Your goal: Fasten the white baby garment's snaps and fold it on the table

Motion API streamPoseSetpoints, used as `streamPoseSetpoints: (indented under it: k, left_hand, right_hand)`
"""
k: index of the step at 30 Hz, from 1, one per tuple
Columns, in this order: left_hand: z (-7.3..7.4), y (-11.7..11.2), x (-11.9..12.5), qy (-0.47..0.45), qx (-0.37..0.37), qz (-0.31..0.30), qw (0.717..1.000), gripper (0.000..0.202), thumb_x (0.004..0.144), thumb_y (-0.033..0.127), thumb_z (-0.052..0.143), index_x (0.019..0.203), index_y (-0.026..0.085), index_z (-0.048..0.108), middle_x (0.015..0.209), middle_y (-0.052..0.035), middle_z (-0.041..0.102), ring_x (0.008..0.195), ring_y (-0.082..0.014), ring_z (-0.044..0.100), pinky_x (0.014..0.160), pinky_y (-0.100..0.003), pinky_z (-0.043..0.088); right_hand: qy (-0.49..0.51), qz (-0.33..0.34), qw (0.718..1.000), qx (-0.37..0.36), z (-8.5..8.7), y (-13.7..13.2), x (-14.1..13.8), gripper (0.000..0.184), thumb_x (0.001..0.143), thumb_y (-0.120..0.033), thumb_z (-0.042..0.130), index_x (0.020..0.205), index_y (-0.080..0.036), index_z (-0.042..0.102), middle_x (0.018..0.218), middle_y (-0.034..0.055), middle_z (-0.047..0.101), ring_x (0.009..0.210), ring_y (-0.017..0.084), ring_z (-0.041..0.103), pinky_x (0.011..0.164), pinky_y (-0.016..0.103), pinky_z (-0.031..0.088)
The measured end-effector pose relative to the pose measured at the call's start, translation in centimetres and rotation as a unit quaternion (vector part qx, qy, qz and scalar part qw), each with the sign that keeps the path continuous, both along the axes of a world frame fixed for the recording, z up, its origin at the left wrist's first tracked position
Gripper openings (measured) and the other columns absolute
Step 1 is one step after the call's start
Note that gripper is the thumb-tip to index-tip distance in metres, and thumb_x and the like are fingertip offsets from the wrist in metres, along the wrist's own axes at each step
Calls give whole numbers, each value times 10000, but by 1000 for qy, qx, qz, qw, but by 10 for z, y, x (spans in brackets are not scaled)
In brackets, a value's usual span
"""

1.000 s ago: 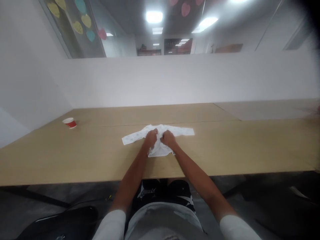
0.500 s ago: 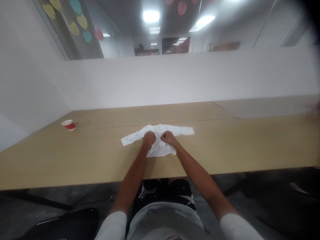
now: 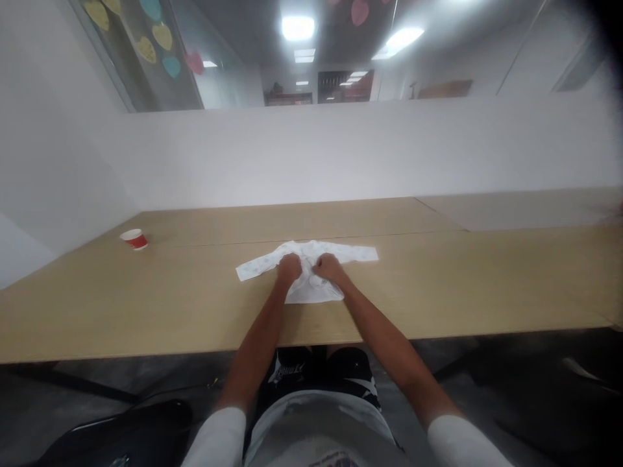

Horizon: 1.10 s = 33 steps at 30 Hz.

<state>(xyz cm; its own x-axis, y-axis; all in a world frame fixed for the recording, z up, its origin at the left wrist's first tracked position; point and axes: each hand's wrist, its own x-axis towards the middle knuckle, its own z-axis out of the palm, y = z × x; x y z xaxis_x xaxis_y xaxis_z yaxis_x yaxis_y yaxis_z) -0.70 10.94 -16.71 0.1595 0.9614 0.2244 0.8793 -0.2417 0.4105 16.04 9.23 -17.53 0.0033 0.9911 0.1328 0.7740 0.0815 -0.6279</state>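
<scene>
A small white long-sleeved shirt (image 3: 311, 295) with a faint print lies on the table in front of me. Its sleeves are spread out to the left and right, and its lower hem faces me. My left hand (image 3: 291, 267) is closed on the cloth at the left of the front. Close beside it, my right hand (image 3: 328, 267) pinches the cloth at the right of the front. Between the hands the fabric is bunched and partly raised. Fingertips and any fastening under them are too small to make out.
A red and white paper cup (image 3: 135, 240) stands at the far left of the wooden table (image 3: 195, 311). Behind the table rises a white wall (image 3: 311, 155) with a window above it. A black chair (image 3: 121, 434) is below at the left.
Both hands stay closed on the shirt, with hardly any shift. The camera view has tilted very slightly.
</scene>
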Motion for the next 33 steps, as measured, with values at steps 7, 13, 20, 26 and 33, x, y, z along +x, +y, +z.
streamPoseSetpoints:
  k: [7,13,20,26,33]
  left_hand:
    - [-3,5,5,-73,59,-109,990,238,795,-49,485,857,150,599,928,-53,651,904,-219,593,849,-309,455]
    - [-10,9,9,-130,65,-164,976,238,862,-22,345,822,171,479,770,-19,559,730,-190,525,685,-287,390]
    - [-15,8,8,-131,29,-224,965,160,766,8,526,776,165,556,765,-4,592,729,-198,532,682,-289,363]
    - [-13,7,6,-148,24,-220,964,196,755,-22,523,826,154,573,741,2,579,691,-176,519,657,-263,369]
    - [-15,9,2,-143,43,-192,970,227,849,-20,438,897,167,557,621,31,488,599,-178,460,610,-271,305]
  right_hand:
    - [117,7,992,43,0,5,2,125,803,-164,600,710,-122,529,716,-13,559,666,94,480,584,188,313]
    - [160,51,985,36,-5,4,1,66,747,-138,628,706,-113,584,681,-22,564,641,92,483,607,184,332]
    - [179,7,983,34,-6,5,0,92,752,-121,624,662,-105,613,676,-2,591,654,107,508,608,194,327]
    - [205,-43,977,37,-10,12,3,57,732,-119,595,678,-105,582,694,2,586,648,105,498,611,192,336]
    - [231,-19,973,24,-17,17,6,88,705,-176,615,664,-107,580,668,-13,554,617,92,474,576,173,326]
